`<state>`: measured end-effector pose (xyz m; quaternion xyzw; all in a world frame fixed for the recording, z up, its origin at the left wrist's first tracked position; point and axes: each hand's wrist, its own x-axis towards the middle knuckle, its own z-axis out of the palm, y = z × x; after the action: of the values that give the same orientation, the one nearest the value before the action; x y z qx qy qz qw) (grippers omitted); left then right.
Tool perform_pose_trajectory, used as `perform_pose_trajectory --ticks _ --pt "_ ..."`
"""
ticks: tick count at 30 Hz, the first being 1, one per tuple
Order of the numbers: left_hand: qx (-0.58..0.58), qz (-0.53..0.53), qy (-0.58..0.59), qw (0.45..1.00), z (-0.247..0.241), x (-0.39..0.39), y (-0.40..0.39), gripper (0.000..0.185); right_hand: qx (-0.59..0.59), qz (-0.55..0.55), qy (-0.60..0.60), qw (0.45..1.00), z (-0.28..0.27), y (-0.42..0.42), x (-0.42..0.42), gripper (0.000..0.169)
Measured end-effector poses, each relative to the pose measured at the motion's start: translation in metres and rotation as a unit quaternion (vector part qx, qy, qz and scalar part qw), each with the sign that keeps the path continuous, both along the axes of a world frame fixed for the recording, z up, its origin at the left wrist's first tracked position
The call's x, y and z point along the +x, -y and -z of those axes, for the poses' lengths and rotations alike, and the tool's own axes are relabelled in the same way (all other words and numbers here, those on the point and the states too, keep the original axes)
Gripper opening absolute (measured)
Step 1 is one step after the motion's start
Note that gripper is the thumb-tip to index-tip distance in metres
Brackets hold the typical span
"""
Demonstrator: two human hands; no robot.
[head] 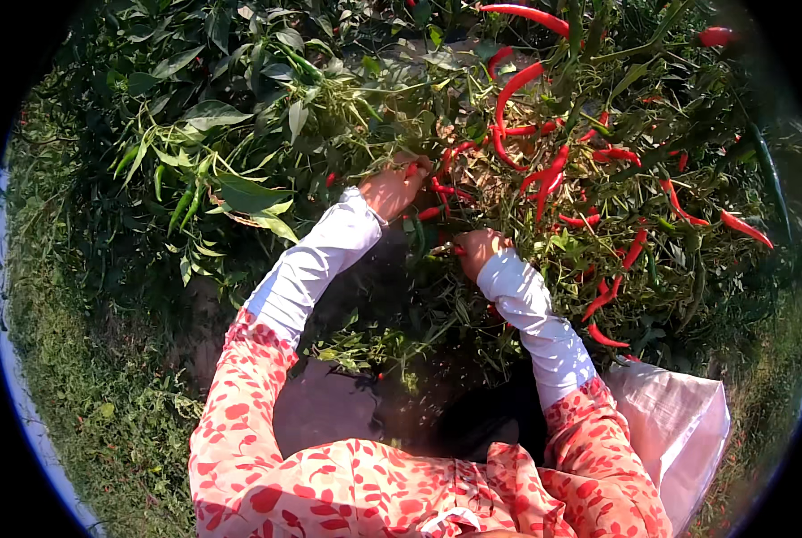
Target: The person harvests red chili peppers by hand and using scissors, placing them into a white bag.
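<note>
My left hand (393, 191) reaches into the pepper plants, its fingers closed around a red chili pepper (411, 169). Leaves and stems partly hide those fingertips. Lower and to the right, my right hand (484, 251) is closed with the end of another red chili (458, 249) and its pale stem poking out of the fist. Between the two hands hang a few red chilies (430, 213) and a dark green one (417, 235). A cluster of curved red chilies (549, 178) hangs just above and right of my right hand.
A whitish woven sack (673, 410) stands beside my right arm. Green chilies (184, 205) and broad leaves (246, 193) fill the left side. More red chilies (619, 276) hang at the right among tangled stems. Low grass and weeds (105, 403) cover the ground at the left.
</note>
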<state>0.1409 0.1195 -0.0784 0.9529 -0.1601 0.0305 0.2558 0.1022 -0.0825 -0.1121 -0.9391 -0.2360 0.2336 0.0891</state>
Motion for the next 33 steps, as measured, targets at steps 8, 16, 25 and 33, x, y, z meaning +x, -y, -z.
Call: perform_pose_trajectory --ticks 8,16,25,33 --pt "-0.044 -0.110 -0.140 0.983 0.093 0.050 0.014 0.014 0.267 0.180 0.063 0.945 0.010 0.032 -0.002 0.033" --pt "-0.106 -0.044 -0.112 0.987 0.069 0.047 0.029 0.014 0.277 0.131 0.175 0.936 0.024 0.029 -0.007 0.031" --pt "-0.107 -0.013 -0.100 0.989 0.075 0.051 0.030 0.014 0.368 0.132 0.110 0.914 0.013 0.023 -0.005 0.030" --pt "-0.344 0.168 -0.121 0.916 0.036 0.012 0.040 0.014 0.478 0.125 0.085 0.865 0.028 0.024 -0.002 0.029"
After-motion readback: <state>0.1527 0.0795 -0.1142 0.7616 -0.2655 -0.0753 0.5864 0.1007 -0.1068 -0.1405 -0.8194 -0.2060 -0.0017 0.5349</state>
